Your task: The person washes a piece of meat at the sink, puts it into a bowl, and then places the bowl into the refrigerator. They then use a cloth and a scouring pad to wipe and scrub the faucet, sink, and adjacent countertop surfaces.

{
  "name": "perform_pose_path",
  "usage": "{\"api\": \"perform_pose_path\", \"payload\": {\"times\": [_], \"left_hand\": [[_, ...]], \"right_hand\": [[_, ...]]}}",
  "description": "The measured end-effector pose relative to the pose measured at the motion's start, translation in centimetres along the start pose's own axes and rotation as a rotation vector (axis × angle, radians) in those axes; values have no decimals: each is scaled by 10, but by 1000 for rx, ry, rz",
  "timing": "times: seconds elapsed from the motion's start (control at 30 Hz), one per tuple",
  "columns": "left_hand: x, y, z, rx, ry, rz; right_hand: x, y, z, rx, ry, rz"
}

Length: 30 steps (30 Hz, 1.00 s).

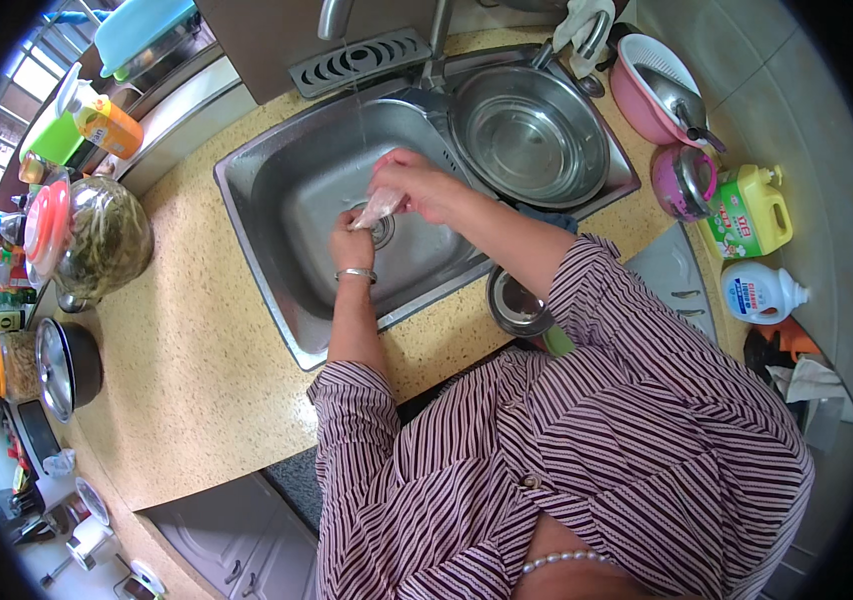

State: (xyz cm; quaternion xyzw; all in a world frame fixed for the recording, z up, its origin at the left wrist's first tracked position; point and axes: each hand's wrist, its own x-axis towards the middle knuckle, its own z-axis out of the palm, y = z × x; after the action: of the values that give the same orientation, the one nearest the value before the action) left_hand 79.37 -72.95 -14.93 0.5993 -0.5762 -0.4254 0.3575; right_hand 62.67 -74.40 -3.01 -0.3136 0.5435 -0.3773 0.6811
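Observation:
Over the drain of the left basin of a stainless steel sink (pixel 299 187), my two hands hold a small pale, wet-looking piece (pixel 381 206), perhaps raw meat or a cloth; which of these I cannot tell. My left hand (pixel 352 241), with a metal bracelet at the wrist, pinches its lower end. My right hand (pixel 415 184) grips the upper end, its fingers partly hidden. A thin stream of water runs from the faucet (pixel 335 19) behind my hands. In the right basin sits a steel bowl (pixel 528 135) that looks to hold water.
A lidded glass jar of greens (pixel 104 236) and a lidded pot (pixel 70 367) stand on the left counter. At right are a pink basin (pixel 640 105), a yellow-green detergent jug (pixel 749 214) and a white bottle (pixel 760 292). A steel container (pixel 516 300) stands by the sink's front edge.

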Motion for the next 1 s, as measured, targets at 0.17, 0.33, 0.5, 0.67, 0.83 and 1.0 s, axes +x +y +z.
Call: {"api": "perform_pose_path", "payload": {"times": [0.17,0.33,0.5,0.67,0.83,1.0], "left_hand": [[-23,27,29,823,19,195],[0,-33,3,634,-306,-16],[4,-17,22,527,-297,62],[4,-22,16,477,-356,216],[0,-26,18,447,-326,351],[-5,-25,18,455,-371,242]], "right_hand": [[-2,9,-40,-432,69,-96],[-29,-3,-30,-839,11,-369],[-115,-72,-69,-943,-131,-423],[-193,-68,-75,-1089,-250,-411],[-213,7,-89,-1561,-173,-672],[-221,16,-93,-1324,-176,-519]]}}
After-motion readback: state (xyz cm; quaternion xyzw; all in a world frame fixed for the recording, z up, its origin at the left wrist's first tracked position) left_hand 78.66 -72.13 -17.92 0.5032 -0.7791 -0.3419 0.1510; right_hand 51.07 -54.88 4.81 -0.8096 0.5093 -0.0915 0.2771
